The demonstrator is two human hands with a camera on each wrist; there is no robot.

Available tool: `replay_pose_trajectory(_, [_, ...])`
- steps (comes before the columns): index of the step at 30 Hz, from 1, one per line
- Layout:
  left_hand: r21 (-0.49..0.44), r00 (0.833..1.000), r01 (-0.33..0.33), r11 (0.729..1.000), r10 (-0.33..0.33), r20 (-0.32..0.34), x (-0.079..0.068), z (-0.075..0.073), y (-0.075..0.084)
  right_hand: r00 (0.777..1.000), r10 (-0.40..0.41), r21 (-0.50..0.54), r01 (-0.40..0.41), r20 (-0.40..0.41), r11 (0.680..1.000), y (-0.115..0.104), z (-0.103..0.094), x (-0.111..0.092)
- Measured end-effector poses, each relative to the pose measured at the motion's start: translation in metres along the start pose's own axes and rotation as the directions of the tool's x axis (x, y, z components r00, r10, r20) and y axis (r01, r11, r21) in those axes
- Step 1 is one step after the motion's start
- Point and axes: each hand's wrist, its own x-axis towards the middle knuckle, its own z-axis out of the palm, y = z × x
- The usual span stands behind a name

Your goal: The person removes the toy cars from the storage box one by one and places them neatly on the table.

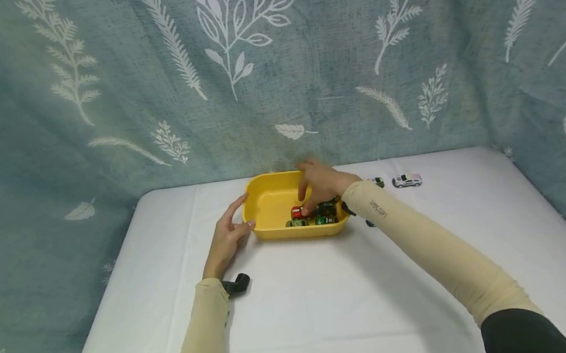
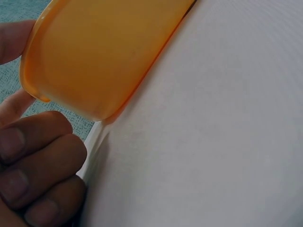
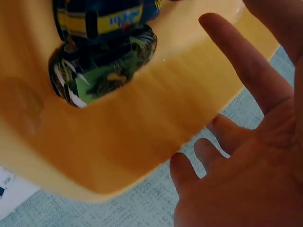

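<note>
A yellow plastic bin (image 1: pixel 270 198) stands near the table's far edge. My left hand (image 1: pixel 228 236) holds its left end between thumb and index finger; in the left wrist view the other fingers curl beside the bin wall (image 2: pixel 104 52). Reaching over the right side, my right hand (image 1: pixel 323 182) has its fingers spread, with the thumb by a red toy car (image 1: pixel 297 212). Several toy cars lie inside, among them a green one (image 1: pixel 296 222). The right wrist view shows a blue-and-yellow car (image 3: pixel 111 21) against a green patterned car (image 3: pixel 106 73), fingers apart from both.
Right of the bin, a white toy car (image 1: pixel 406 181) and a green-and-white car (image 1: pixel 377 182) stand on the white tabletop (image 1: pixel 319 301). The right forearm partly covers a dark car (image 1: pixel 370 223). A leaf-patterned teal curtain (image 1: pixel 329 118) hangs behind the table.
</note>
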Motion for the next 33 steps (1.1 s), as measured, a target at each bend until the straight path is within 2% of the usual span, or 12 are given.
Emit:
replay_pose_trajectory(7, [0.011,1.000,0.004,1.000,-0.004,-0.004,-0.001,0.001,-0.002,0.999,0.028,-0.034,-0.027,0.017,0.999,-0.003,0.007,0.001])
replay_pose_trajectory(22, [0.005,1.000,0.006,1.000,-0.006,0.000,0.001,-0.001,0.001,0.999,0.042,-0.129,-0.039,0.022,0.991,-0.010,0.007,0.000])
replay_pose_trajectory(33, [0.006,1.000,0.009,1.000,-0.009,-0.007,0.001,-0.001,0.001,0.998,0.052,-0.122,-0.047,0.039,0.991,-0.010,0.008,0.002])
